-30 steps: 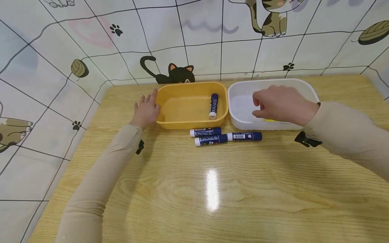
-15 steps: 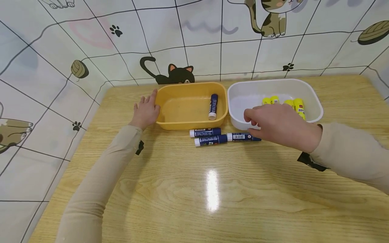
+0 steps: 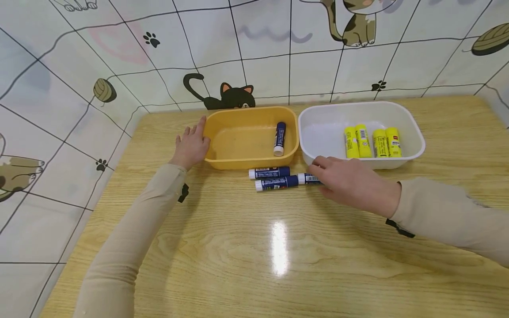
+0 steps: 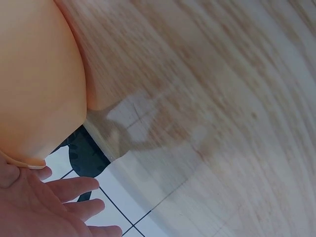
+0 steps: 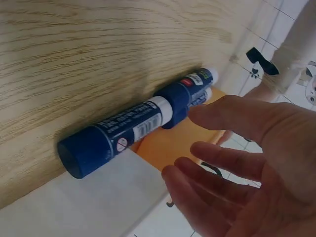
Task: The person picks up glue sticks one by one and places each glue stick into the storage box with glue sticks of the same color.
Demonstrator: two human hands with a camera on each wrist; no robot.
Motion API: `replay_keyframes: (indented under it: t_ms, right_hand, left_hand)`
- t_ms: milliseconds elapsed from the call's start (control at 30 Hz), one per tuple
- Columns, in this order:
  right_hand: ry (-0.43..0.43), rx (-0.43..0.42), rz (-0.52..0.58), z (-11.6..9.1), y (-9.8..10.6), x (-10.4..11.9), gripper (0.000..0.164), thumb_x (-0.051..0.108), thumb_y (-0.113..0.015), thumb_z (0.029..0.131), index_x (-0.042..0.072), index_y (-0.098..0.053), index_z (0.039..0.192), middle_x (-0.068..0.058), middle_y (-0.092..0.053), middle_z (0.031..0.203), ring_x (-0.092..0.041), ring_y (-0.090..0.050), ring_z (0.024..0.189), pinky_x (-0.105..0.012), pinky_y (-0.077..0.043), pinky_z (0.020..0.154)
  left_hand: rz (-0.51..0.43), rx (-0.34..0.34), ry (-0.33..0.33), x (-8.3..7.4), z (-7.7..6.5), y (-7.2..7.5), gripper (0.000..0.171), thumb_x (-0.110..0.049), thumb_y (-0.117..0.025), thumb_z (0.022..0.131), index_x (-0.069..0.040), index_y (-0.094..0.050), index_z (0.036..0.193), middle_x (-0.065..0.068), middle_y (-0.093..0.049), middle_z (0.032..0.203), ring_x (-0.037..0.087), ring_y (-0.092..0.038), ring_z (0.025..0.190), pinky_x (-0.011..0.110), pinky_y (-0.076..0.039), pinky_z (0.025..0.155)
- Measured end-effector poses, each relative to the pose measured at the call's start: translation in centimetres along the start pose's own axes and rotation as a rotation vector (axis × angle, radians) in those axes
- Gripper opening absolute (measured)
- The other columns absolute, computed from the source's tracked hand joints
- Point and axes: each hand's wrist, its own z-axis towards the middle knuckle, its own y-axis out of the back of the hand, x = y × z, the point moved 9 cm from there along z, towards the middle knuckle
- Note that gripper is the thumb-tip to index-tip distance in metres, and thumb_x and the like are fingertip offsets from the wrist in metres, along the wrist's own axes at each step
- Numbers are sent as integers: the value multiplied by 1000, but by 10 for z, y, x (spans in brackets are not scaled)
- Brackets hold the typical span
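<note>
My left hand point(image 3: 191, 148) rests at the left end of the yellow bin point(image 3: 246, 164), thumb and index finger at its rim, the other fingers spread. A blue glue stick point(image 3: 279, 138) with a white end lies inside this bin. Over another blue glue stick point(image 5: 116, 136) on the table hovers my right hand point(image 3: 354, 183), its fingers loosely bent. The right wrist view shows a gap between thumb and fingers with nothing held. Two more glue sticks point(image 3: 274, 183) lie side by side just left of it; in the head view my hand hides that stick's right part.
A white bin point(image 3: 322, 130) stands against the yellow one's right side, with several yellow glue sticks point(image 3: 363, 140) in it. Behind both bins rises a wall point(image 3: 266, 75) with cat drawings. The wooden table point(image 3: 222, 238) stretches toward me.
My right hand has come out from over the white bin, toward me and slightly left, down to the blue glue stick. The yellow sticks are now uncovered. My left hand has stayed put.
</note>
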Motion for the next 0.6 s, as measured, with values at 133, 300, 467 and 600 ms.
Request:
replay_keyframes:
  t_ms: [133,300,467,600]
  right_hand:
    - [33,-37,-53,2,-8,2,43,8,-76,79,-3,-61,118,-16,-62,104,-26,-62,82,-31,-50,55]
    - [90,-114,-91,3,-19,3,46,5,-77,77,-5,-60,118,-18,-60,104,-29,-60,86,-38,-52,68]
    - [78,-123,-96,2,-28,0,46,6,-76,78,-6,-59,118,-19,-59,107,-30,-58,93,-42,-50,80]
    - [31,-127,-108,4,-30,-5,36,8,-76,79,-5,-62,109,-16,-60,96,-28,-58,85,-41,-51,75]
  left_hand:
    - [-4,-2,2,0,0,0,63,-24,-26,99,-17,-3,157,21,-21,156,45,-10,142,64,-3,108]
    - [-3,-5,6,2,0,0,63,-24,-26,99,-17,-3,157,20,-21,156,46,-11,142,65,-3,108]
    - [-4,0,2,1,0,1,63,-24,-26,99,-17,-3,157,20,-21,156,46,-12,141,65,-4,108]
    - [-8,-2,-1,-1,-1,1,63,-23,-27,99,-16,-3,157,19,-22,156,46,-13,141,65,-4,108]
